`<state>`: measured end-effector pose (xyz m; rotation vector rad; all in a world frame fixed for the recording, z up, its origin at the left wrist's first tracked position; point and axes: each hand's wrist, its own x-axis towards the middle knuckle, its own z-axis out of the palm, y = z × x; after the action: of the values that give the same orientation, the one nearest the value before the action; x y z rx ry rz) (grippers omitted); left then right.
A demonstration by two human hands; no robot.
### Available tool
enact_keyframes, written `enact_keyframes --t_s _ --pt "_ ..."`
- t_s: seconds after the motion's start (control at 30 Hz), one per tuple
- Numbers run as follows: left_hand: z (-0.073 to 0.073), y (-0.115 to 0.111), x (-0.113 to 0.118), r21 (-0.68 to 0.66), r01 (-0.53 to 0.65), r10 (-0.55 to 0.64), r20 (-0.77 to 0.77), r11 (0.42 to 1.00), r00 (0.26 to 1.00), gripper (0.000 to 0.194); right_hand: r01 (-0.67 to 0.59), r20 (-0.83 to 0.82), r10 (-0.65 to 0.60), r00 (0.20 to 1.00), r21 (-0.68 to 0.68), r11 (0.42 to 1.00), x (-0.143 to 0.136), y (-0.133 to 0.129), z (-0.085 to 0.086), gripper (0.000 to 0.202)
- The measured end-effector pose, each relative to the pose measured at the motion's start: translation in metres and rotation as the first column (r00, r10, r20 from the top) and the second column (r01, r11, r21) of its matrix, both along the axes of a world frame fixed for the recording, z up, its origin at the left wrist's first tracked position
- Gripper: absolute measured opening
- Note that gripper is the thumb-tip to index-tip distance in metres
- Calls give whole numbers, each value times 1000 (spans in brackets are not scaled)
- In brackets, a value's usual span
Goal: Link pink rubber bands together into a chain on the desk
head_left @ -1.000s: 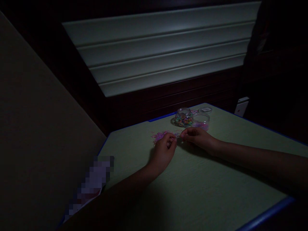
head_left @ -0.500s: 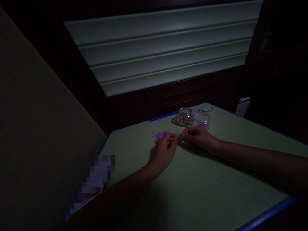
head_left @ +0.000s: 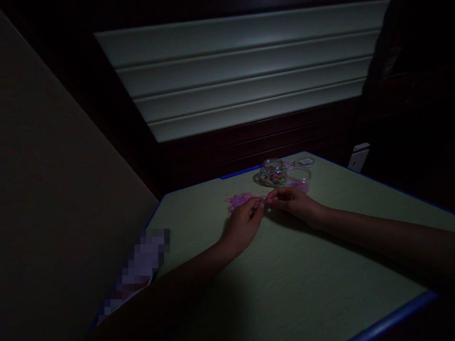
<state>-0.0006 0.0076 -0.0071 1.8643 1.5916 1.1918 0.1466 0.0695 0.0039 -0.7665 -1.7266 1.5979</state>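
The left hand [head_left: 244, 228] and right hand [head_left: 297, 205] meet just above the counter [head_left: 302, 260], in its far half. Each hand is closed in a thumb-and-finger pinch at opposite sides of a small, pale piece [head_left: 263, 200]. The fingertips cover most of this piece; its exact shape cannot be determined.

Handling: the piece is probably very light, soft and elastic, easily stretched and liable to spring free. Grip it by its edges, with fingertips only, and apply light, even tension.

Beside and partly behind the left hand lies a loose pile of small pink and purple pieces [head_left: 240, 200], set in from the far edge. Expect these to tangle or scatter; pick them singly from the pile's margin.

Containers: toward the far right corner stand two clear, uncovered vessels, side by side. The round jar [head_left: 273, 175] contains multicoloured bands. The wider tub [head_left: 299, 177], just beyond the right hand, contains pink pieces at its base. A clear lid [head_left: 304, 162] with a white label lies flat behind the tub, near that corner.
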Motion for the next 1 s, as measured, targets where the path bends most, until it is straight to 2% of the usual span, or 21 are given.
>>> enact_keyframes --t_s 0.47,0.83,1.0 --pt "-8 3 -5 -9 1 -1 -48 1000 999 26 23 15 -23 1000 3 1000 1 1 -1 19" --pt "-6 2 -4 -6 21 -21 -45 1000 999 24 7 17 -7 1000 20 1000 1 3 -3 19" --pt "-5 2 -4 -3 3 -3 -47 1000 999 23 41 21 -42 999 9 999 0 2 -3 18"
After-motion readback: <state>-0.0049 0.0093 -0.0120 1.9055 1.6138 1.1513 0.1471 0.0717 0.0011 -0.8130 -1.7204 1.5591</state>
